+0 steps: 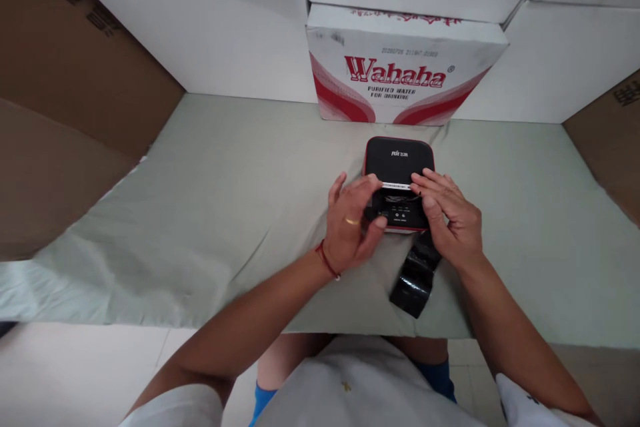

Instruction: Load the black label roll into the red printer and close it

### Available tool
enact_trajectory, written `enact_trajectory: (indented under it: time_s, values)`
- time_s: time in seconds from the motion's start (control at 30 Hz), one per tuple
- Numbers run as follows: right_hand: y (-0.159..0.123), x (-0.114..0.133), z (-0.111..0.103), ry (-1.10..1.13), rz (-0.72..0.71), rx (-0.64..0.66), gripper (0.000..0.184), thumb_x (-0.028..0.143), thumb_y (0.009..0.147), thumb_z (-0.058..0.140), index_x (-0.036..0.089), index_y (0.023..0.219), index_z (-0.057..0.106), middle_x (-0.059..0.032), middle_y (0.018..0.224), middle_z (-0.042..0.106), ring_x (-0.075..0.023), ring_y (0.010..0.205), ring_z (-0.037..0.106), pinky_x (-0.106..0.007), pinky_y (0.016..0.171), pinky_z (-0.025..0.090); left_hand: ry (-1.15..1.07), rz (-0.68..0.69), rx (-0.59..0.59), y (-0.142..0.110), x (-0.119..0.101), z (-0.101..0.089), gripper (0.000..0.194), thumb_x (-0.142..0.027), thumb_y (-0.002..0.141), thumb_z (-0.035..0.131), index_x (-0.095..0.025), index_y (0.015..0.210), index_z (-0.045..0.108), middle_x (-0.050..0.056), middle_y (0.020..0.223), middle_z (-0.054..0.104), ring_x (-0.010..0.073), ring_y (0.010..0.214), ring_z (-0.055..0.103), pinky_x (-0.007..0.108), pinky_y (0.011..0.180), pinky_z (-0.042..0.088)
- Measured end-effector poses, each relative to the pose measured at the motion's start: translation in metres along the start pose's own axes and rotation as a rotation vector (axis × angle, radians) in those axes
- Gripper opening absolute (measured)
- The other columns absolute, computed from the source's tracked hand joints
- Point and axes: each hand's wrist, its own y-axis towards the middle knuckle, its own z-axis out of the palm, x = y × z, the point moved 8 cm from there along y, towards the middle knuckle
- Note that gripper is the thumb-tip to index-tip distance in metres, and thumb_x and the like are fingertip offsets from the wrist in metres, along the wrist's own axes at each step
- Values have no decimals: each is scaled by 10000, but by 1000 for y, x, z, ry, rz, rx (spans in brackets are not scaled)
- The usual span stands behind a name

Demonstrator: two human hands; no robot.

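A small box-shaped printer [399, 167], black with red trim, sits on the cloth-covered table in front of me. A white printed strip [396, 185] crosses it at the lid's front edge, above a dark slot and a front panel with small marks. My left hand [353, 220] grips its left side, index fingertip at the strip and thumb on the front panel. From the right, my right hand [450, 213] has its fingers over the lid edge and its thumb bent below them. A shiny black folded strip [414, 280] lies by the printer's front right corner; its upper end is hidden.
Behind the printer stands a white and red water carton [400, 73] against stacked white boxes [240, 33]. Brown cartons flank the table, one at left [75, 80] and one at right [610, 140]. The green cloth [200, 213] has wrinkles; its front edge is close to my body.
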Motion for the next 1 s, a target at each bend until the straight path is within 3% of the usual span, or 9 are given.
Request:
enact_trajectory:
  time_s: [0.33,0.43,0.57,0.67,0.77,0.87,1.0]
  values:
    - [-8,4,5,80,-115,-58,358,335,1158,528,313,1381,808,-76,1483,795,-303,1509,657,-634,1288,492,-142,-115,21,6,25,-4,382,-368,1201,407,-263,1522,586,92,1291,858,235,1257,793,512,1228,481]
    - [-9,4,4,96,-104,-53,359,367,1156,527,319,1322,841,-74,1458,806,-319,1499,655,-648,1267,499,-212,-144,23,8,29,-4,353,-387,1186,461,-268,1482,612,93,1268,858,249,1214,785,523,1182,505]
    - [-13,7,-1,93,-118,-83,425,439,1159,482,341,1162,896,-58,1439,807,-347,1455,661,-674,1230,507,-490,-266,37,8,46,2,361,-370,1149,577,-288,1500,590,66,1205,833,238,1249,771,481,1160,544]
    - [-19,9,-6,48,-142,-150,432,423,1154,483,360,1108,908,-48,1429,792,-353,1436,641,-677,1217,495,-606,-316,49,7,63,6,558,-461,1081,705,-326,1583,500,80,1386,760,268,1456,670,519,1291,476]
    - [-24,11,-11,4,-177,-224,402,388,1143,513,374,1085,910,-62,1285,793,-342,1362,630,-644,1165,510,-636,-446,89,0,89,16,926,-645,942,834,-424,1694,342,84,1828,400,355,1750,329,608,1426,283]
    - [-27,13,-12,-23,-192,-259,386,373,1135,529,382,1068,909,-69,1078,741,-314,1233,625,-584,1070,535,-779,-590,163,-10,108,34,1174,-700,853,887,-504,1755,162,34,1936,168,365,1829,63,639,1468,155]
    - [-28,15,-12,-39,-185,-257,369,355,1122,541,405,1098,906,-60,949,696,-289,1079,611,-540,958,540,-894,-642,217,-19,113,51,1265,-754,811,887,-533,1766,88,18,1948,139,328,1832,92,603,1483,180]
